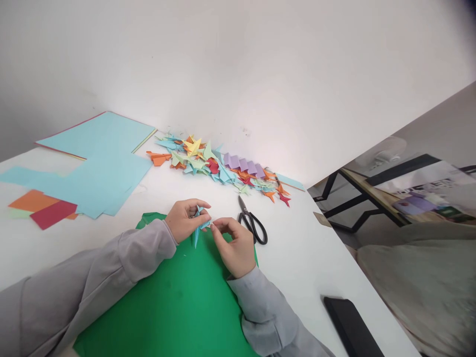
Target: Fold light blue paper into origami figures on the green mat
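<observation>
A small folded blue paper piece (197, 235) is pinched between the thumb and fingers of my left hand (187, 218), its pointed end hanging down. My right hand (235, 246) is closed at the piece's right edge, thumb and forefinger pressed together there. Both hands are above a green sheet (193, 302) on the white table. Black-handled scissors (253, 220) lie just right of my right hand, blades pointing away. Beyond the hands, a long heap of folded paper shapes (219, 168) in blue, orange, green, yellow, red and purple lies along the wall.
Large blue sheets (100, 134) lie at the back left, with more blue paper (96, 183) in front. Orange and red pieces (54, 214) sit at the left. A black flat object (351, 325) rests at the lower right, near the table's right edge (366, 275).
</observation>
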Tool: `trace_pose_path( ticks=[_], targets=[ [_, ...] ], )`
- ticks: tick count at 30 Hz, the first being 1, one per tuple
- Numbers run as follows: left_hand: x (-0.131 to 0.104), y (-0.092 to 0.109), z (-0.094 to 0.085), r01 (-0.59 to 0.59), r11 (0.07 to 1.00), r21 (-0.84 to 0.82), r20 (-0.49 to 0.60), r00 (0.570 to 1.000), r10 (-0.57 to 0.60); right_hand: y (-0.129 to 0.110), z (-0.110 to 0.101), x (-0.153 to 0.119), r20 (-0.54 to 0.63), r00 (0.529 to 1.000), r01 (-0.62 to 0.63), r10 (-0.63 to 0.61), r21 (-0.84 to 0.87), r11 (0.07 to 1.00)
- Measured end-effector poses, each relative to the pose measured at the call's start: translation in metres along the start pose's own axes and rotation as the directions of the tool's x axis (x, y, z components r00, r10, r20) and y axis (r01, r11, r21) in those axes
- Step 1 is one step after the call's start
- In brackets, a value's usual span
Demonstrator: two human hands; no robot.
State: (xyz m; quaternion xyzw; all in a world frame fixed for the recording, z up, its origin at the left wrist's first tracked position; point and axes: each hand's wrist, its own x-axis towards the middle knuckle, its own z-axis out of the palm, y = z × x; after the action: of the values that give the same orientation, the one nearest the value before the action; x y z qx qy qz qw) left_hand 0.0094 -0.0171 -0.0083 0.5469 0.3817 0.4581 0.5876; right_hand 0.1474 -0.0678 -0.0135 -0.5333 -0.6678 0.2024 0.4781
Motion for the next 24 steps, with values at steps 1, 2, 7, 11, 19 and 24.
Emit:
trace_pose_path(
  ticks=[1, 2, 7, 11, 19, 24],
  targets=[
    [0.0, 0.0002, 0.0001, -0.001, 1.0, -0.006, 0.009, 1.0, 0.001, -0.0002, 0.0001, -0.0003, -0.001, 1.0, 0.02, -0.02, -0.025, 0.999],
    [-0.0001, 0.0005, 0.0003, -0.003, 1.0, -0.013, 0.018, 1.0, 0.003, -0.0002, 0.0002, -0.0005, -0.003, 0.999, 0.039, -0.039, -0.049, 0.998],
    [-0.0008, 0.0012, 0.0011, -0.001, 1.0, -0.03, 0.047, 0.999, 0.003, 0.0022, 0.0006, -0.0009, -0.016, 0.996, 0.083, -0.086, -0.131, 0.988],
    [-0.0007, 0.0002, 0.0007, -0.016, 1.0, -0.016, 0.047, 0.999, 0.017, 0.0035, 0.0001, -0.0005, 0.001, 0.995, 0.101, -0.102, -0.169, 0.98],
    [-0.0005, 0.001, 0.0014, 0.005, 1.0, -0.021, 0.047, 0.999, -0.004, 0.0038, 0.0005, -0.0004, -0.011, 0.985, 0.166, -0.171, -0.192, 0.967],
    [-0.0008, 0.0015, 0.0021, 0.022, 0.999, -0.041, 0.034, 0.999, -0.021, 0.0014, -0.0005, -0.0001, -0.024, 0.987, 0.149, -0.156, -0.187, 0.971]
  ],
)
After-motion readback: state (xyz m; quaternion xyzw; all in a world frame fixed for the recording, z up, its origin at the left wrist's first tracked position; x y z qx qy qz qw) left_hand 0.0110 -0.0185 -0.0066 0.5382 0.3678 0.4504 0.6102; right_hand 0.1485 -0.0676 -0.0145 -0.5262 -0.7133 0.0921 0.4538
